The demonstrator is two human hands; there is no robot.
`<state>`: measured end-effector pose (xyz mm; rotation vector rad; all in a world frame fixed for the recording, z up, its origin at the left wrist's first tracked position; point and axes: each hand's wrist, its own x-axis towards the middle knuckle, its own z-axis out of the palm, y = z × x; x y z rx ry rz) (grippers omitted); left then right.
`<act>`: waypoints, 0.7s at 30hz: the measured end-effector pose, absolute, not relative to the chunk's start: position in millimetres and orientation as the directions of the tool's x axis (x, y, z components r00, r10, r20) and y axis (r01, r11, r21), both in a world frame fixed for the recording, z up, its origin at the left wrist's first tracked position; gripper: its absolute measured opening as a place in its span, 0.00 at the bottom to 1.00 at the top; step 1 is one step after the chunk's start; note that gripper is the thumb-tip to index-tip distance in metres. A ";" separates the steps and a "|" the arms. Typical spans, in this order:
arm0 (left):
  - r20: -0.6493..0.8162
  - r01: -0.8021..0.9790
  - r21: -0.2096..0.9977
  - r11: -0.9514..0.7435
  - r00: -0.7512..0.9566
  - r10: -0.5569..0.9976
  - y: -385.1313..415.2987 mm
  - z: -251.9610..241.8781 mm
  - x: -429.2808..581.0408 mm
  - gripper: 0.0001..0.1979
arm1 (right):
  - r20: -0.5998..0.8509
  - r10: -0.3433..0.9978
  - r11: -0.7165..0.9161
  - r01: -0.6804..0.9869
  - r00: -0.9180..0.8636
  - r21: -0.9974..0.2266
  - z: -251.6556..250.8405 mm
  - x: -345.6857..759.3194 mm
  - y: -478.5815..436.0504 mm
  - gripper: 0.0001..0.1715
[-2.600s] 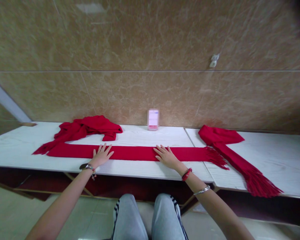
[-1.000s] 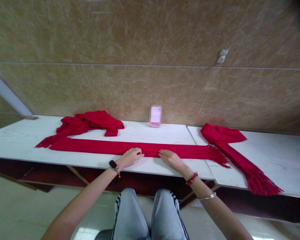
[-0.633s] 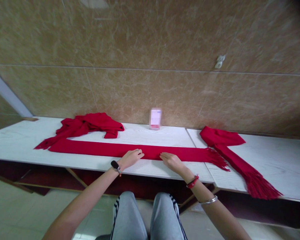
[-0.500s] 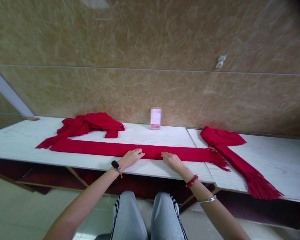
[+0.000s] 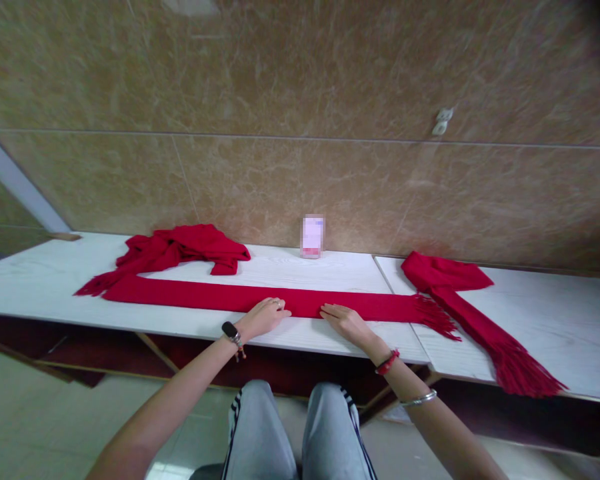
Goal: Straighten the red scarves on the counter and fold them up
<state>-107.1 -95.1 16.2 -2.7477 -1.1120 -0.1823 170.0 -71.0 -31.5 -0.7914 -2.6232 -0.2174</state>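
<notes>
While the person sits with knees in pale grey trousers (image 5: 250, 427) below the table edge, both forearms stretch forward, the left wearing a dark smartwatch (image 5: 230, 330), the right a red bracelet (image 5: 387, 362) and a silver bangle (image 5: 420, 399). Beneath the white wood-grain tabletop (image 5: 350, 275) I see a dark reddish shelf (image 5: 285, 373). On the near edge of a flat red scarf (image 5: 180, 295), around its middle, rest the left hand (image 5: 265, 317), fingers curled, and the right hand (image 5: 343, 321), fingers straighter and together; I cannot tell whether either pinches the cloth, as the thumbs are mostly hidden. The scarf lies lengthwise along the table, its right-hand fringe (image 5: 437, 317) close to a second, bent red scarf (image 5: 480, 327), whose tassels reach the near edge. Farther back on the left sits a crumpled heap of red fabric (image 5: 190, 243), with a fringed end trailing toward the flat scarf. Between them, a phone (image 5: 313, 235) with a blurred screen stands against the brown marbled wall (image 5: 280, 187).
</notes>
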 end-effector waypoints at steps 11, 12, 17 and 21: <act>0.188 0.836 -0.001 -0.549 0.540 0.821 -71.4 -12.5 -94.1 0.22 | 0.300 0.576 0.812 0.573 -0.760 -0.109 -28.2 170.9 -74.8 0.26; 0.174 0.833 -0.004 -0.553 0.545 0.820 -71.5 -14.1 -95.3 0.22 | 0.289 0.586 0.807 0.579 -0.757 -0.118 -26.8 172.3 -76.1 0.25; 0.133 0.828 -0.014 -0.561 0.558 0.819 -70.2 -13.8 -100.1 0.22 | 0.251 0.671 0.734 0.673 -0.698 -0.088 -26.2 202.8 -78.8 0.27; 0.115 0.825 -0.026 -0.565 0.564 0.818 -67.9 -13.6 -100.2 0.22 | 0.214 0.812 0.559 0.829 -0.543 -0.017 -36.3 257.7 -72.2 0.27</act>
